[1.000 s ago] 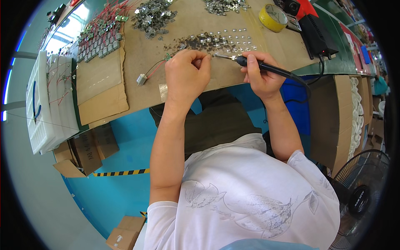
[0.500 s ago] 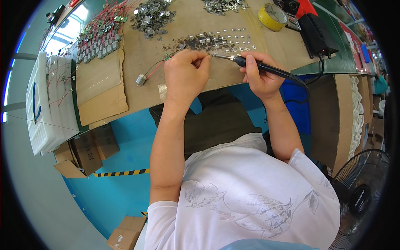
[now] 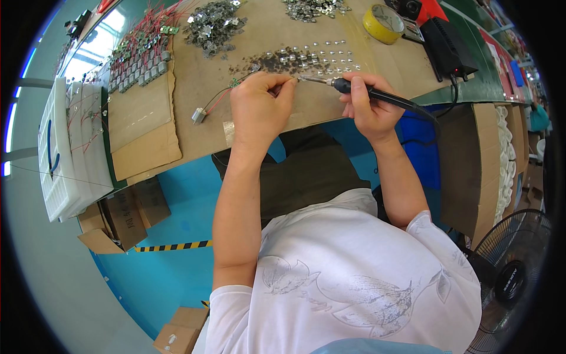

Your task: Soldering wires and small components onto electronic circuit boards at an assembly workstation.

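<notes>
My right hand (image 3: pixel 374 109) grips the black handle of a soldering iron (image 3: pixel 377 94). The iron's metal tip points left and meets, or nearly meets, the pinched fingertips of my left hand (image 3: pixel 262 106). What those fingertips hold is too small to make out. Beside the left hand a small silver motor (image 3: pixel 198 115) lies on the brown work surface. Its red and black wires run up to a small green circuit board (image 3: pixel 235 82) at the hand's edge, partly hidden by it. Just beyond both hands are rows of small silver metal pieces (image 3: pixel 336 52) and dark scorch marks.
Piles of metal pieces (image 3: pixel 215 26) lie at the back. Wired motors (image 3: pixel 141 71) stand grouped at left, by a cardboard sheet (image 3: pixel 144 130) and white trays (image 3: pixel 59 153). Yellow tape (image 3: pixel 383 25) and a black power unit (image 3: pixel 448 50) with the iron's cable sit at right. A fan (image 3: pixel 510 280) stands behind.
Both hands hold nearly the same place. The iron's tip has barely shifted at the left fingertips, and the whole view has moved slightly.
</notes>
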Available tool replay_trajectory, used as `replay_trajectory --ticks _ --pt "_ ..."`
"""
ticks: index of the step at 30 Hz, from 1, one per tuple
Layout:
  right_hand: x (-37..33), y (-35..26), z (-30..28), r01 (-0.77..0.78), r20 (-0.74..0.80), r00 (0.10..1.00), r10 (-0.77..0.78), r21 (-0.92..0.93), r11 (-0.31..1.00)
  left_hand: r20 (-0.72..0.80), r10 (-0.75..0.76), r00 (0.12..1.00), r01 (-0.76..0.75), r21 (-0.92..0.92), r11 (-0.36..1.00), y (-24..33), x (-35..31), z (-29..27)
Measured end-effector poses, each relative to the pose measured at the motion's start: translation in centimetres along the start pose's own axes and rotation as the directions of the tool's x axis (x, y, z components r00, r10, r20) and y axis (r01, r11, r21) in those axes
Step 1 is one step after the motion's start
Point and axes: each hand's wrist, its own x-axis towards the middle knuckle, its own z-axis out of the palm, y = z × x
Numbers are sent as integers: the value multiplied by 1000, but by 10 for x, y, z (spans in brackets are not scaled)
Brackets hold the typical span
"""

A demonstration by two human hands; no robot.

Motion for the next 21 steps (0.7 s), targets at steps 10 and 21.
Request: replay_trajectory --ticks 10,21 --pt "3 5 2 99 21 995 -97 -101 990 21 -2 1000 1 29 1000 3 2 -1" --pt "2 -2 2 -50 -37 998 54 96 994 -13 -95 995 94 -29 995 9 2 -2"
